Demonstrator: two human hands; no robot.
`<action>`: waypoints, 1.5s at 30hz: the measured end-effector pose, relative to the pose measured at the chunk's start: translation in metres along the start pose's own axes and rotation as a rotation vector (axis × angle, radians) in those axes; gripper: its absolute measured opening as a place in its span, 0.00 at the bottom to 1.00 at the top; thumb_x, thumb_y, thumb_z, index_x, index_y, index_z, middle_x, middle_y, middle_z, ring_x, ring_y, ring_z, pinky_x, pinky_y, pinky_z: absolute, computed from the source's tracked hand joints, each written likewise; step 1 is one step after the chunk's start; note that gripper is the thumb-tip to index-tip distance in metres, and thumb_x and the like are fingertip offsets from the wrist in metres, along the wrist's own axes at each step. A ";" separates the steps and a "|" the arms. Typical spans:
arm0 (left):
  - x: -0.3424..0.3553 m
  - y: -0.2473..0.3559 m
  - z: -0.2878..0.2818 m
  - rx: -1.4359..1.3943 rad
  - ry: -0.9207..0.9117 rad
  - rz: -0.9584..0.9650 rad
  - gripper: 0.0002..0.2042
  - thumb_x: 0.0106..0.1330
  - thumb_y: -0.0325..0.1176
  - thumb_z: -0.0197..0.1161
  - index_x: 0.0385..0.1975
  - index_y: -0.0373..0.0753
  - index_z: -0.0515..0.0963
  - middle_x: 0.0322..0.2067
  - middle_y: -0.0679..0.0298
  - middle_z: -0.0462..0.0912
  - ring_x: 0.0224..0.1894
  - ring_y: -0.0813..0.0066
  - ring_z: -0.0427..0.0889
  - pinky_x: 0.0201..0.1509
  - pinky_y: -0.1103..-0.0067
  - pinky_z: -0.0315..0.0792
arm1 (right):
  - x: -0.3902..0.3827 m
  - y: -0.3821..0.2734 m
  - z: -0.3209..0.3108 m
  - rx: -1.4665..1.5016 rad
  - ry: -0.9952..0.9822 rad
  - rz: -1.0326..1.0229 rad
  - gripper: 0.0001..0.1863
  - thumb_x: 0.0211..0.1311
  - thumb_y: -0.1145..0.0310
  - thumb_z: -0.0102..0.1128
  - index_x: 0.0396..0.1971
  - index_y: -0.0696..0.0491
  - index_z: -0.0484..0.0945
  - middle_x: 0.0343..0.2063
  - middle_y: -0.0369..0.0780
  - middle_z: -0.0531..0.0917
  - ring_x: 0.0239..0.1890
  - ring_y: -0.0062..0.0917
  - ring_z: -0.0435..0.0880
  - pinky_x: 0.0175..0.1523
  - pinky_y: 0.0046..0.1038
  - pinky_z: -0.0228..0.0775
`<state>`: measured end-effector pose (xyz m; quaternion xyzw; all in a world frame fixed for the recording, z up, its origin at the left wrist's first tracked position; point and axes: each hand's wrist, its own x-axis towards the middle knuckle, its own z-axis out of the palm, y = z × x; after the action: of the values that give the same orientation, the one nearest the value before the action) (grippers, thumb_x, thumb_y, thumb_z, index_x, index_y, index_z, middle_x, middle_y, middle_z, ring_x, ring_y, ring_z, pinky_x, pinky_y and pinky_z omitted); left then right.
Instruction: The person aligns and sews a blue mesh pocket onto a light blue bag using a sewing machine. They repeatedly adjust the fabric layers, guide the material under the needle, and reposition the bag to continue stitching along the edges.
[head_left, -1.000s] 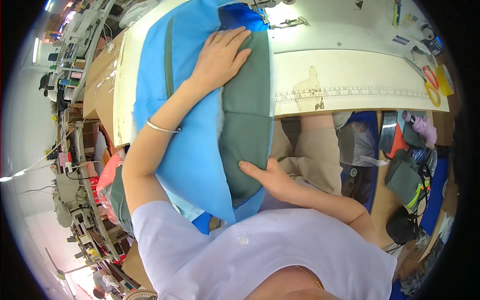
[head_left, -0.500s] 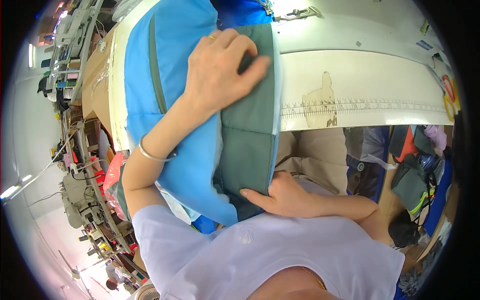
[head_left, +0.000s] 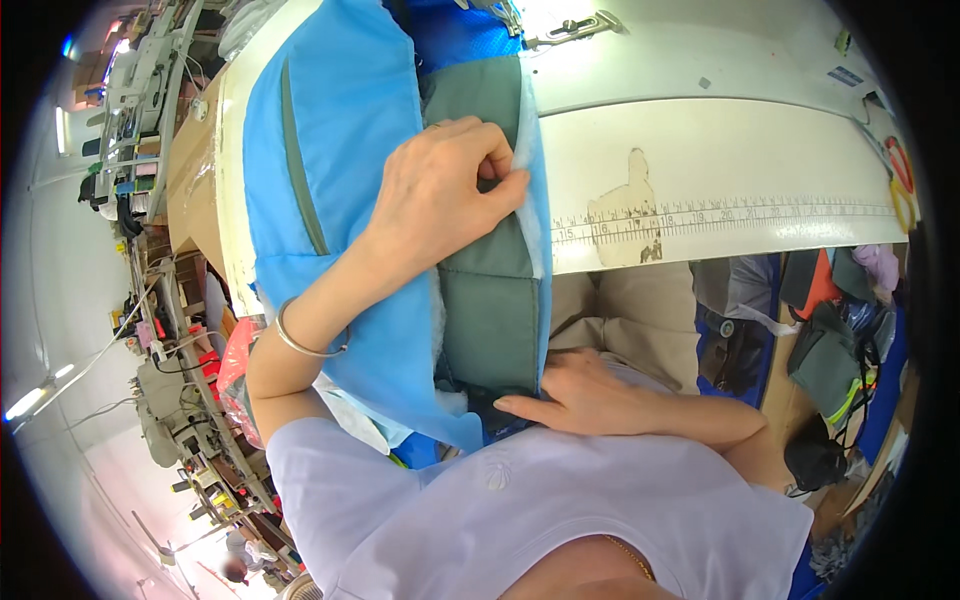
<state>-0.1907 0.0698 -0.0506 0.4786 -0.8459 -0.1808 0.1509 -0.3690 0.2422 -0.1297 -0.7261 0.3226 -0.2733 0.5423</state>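
My left hand (head_left: 445,190): pinching the grey-green panel (head_left: 488,325), apparently to keep its edge in line. Panel: between both hands, blue fabric (head_left: 350,110) left of it. My right hand (head_left: 590,395): grasping its near corner, seemingly as support.
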 end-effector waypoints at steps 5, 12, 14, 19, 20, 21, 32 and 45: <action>-0.002 0.003 -0.005 -0.071 -0.009 -0.009 0.07 0.59 0.32 0.73 0.28 0.38 0.81 0.26 0.63 0.83 0.29 0.66 0.83 0.30 0.71 0.75 | 0.026 -0.007 -0.068 -0.387 0.463 -0.353 0.10 0.57 0.65 0.75 0.29 0.54 0.82 0.24 0.39 0.84 0.24 0.30 0.83 0.29 0.31 0.75; 0.006 -0.016 -0.002 0.180 0.216 0.417 0.13 0.58 0.21 0.68 0.43 0.42 0.87 0.42 0.63 0.87 0.37 0.64 0.84 0.37 0.73 0.79 | 0.074 -0.006 -0.107 -0.844 0.592 -0.438 0.20 0.48 0.74 0.70 0.45 0.59 0.84 0.47 0.41 0.83 0.55 0.38 0.81 0.56 0.35 0.78; 0.011 -0.020 -0.003 0.237 0.174 0.486 0.15 0.55 0.20 0.69 0.42 0.44 0.87 0.46 0.63 0.87 0.41 0.61 0.85 0.39 0.71 0.81 | 0.073 -0.001 -0.107 -0.861 0.505 -0.389 0.20 0.51 0.75 0.69 0.47 0.59 0.84 0.51 0.41 0.83 0.57 0.39 0.80 0.57 0.39 0.77; 0.015 -0.031 -0.003 0.271 0.193 0.588 0.17 0.51 0.22 0.71 0.41 0.46 0.87 0.46 0.65 0.87 0.37 0.65 0.85 0.35 0.74 0.80 | 0.072 0.000 -0.106 -0.898 0.419 -0.348 0.23 0.49 0.77 0.68 0.49 0.60 0.83 0.55 0.41 0.82 0.60 0.42 0.78 0.60 0.43 0.76; 0.016 -0.032 -0.003 0.274 0.197 0.601 0.16 0.50 0.22 0.72 0.41 0.46 0.87 0.45 0.66 0.87 0.37 0.66 0.85 0.34 0.75 0.80 | 0.072 0.000 -0.106 -0.903 0.414 -0.352 0.23 0.49 0.77 0.67 0.49 0.60 0.83 0.55 0.41 0.82 0.60 0.42 0.78 0.60 0.43 0.76; 0.017 -0.033 -0.004 0.275 0.194 0.612 0.16 0.50 0.23 0.72 0.40 0.45 0.87 0.45 0.66 0.87 0.36 0.66 0.85 0.33 0.75 0.80 | 0.073 0.001 -0.105 -0.908 0.410 -0.355 0.23 0.49 0.77 0.67 0.49 0.60 0.83 0.56 0.42 0.82 0.60 0.42 0.78 0.60 0.44 0.76; 0.025 -0.041 -0.009 0.135 0.232 0.666 0.12 0.53 0.22 0.73 0.37 0.40 0.85 0.35 0.65 0.87 0.34 0.68 0.86 0.31 0.77 0.78 | 0.073 0.002 -0.106 -0.917 0.402 -0.381 0.24 0.48 0.75 0.64 0.50 0.61 0.83 0.56 0.43 0.80 0.59 0.41 0.76 0.64 0.42 0.71; 0.026 -0.042 -0.004 0.229 0.239 0.635 0.14 0.53 0.23 0.70 0.40 0.40 0.86 0.42 0.64 0.88 0.39 0.65 0.88 0.37 0.75 0.81 | 0.069 -0.007 -0.106 -0.906 0.234 -0.368 0.20 0.58 0.58 0.71 0.47 0.51 0.82 0.57 0.41 0.79 0.67 0.41 0.72 0.69 0.52 0.65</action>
<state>-0.1705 0.0264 -0.0639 0.2233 -0.9436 0.0281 0.2430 -0.4026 0.1258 -0.0917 -0.8980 0.3339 -0.2765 0.0755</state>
